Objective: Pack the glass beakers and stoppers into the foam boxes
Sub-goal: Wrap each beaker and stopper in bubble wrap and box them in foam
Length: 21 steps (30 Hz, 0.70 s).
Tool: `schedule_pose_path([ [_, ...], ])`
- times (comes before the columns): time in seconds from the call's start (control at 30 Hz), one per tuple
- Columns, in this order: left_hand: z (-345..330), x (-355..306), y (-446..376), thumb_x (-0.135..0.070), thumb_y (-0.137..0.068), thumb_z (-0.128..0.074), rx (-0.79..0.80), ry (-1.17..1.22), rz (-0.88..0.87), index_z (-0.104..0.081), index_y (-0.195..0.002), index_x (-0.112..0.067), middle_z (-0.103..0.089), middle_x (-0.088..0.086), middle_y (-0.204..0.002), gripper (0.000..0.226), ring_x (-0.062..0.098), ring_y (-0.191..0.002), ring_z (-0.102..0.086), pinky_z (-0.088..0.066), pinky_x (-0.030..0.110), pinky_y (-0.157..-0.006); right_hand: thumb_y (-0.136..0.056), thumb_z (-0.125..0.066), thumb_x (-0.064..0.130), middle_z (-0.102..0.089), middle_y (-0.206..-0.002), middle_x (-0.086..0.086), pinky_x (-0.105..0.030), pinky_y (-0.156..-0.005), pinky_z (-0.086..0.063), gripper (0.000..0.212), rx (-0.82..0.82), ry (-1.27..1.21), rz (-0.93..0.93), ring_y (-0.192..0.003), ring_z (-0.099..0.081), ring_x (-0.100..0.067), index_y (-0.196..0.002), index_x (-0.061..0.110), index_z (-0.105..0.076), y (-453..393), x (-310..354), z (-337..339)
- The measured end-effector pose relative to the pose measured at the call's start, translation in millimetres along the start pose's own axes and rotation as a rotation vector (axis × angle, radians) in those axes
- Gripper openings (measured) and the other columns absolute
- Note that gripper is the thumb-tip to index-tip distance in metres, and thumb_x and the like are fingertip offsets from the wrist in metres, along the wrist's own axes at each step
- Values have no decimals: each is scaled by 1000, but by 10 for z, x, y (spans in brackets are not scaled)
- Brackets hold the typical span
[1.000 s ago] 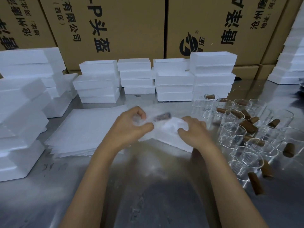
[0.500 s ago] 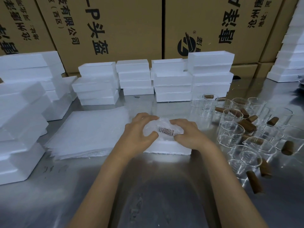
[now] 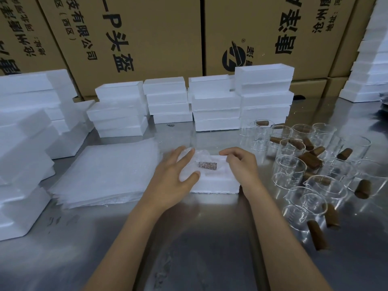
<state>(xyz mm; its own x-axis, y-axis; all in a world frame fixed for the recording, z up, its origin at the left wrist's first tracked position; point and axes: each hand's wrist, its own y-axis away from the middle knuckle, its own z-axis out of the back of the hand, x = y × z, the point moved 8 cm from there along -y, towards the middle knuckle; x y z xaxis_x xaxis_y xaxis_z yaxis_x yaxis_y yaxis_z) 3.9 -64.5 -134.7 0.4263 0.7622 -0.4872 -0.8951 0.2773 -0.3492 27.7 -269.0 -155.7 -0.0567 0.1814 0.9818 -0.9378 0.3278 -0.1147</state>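
Lying between left fingers (image 3: 184,158) and right fingers (image 3: 228,153): wrapped stopper (image 3: 207,166).

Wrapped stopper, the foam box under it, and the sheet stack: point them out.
wrapped stopper (image 3: 207,166), head view, middle of its brown body
foam box (image 3: 216,184), head view, front wall
sheet stack (image 3: 105,173), head view, top sheet

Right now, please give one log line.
left hand: pressing wrapped bundle | right hand: at foam box | beakers: waiting
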Motion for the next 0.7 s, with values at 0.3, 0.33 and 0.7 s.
schedule_pose_path([
  [0.3, 356, -52, -1288, -23, -94, -61, -204, 274, 172, -40, -141, -26, -45, 5, -136, 52, 16, -112, -52, -38, 23, -85, -84, -57, 18, -74, -78, 10, -40, -82, -55, 23, -102, -185, -113, -86, -68, -22, -71, 25, -74, -140, -150, 71],
  [0.33, 307, -47, -1515, -22, -92, -62, -151, 222, 194, -34, -145, -27, -42, 8, -136, 60, 14, -99, -54, -39, 21, -77, -84, -56, 19, -74, -77, 11, -39, -80, -55, 23, -105, -173, -111, -84, -68, -20, -71, 26, -74, -146, -161, 77],
  [0.7, -147, 153, -2434, 1, -83, -62, -142, -32, 171, -43, -119, -15, -34, 11, -121, 44, 31, -78, -55, -45, 32, -62, -87, -53, 15, -71, -73, 11, -23, -62, -47, 25, -125, -165, -108, -72, -64, -6, -73, 24, -71, -155, -160, 89],
])
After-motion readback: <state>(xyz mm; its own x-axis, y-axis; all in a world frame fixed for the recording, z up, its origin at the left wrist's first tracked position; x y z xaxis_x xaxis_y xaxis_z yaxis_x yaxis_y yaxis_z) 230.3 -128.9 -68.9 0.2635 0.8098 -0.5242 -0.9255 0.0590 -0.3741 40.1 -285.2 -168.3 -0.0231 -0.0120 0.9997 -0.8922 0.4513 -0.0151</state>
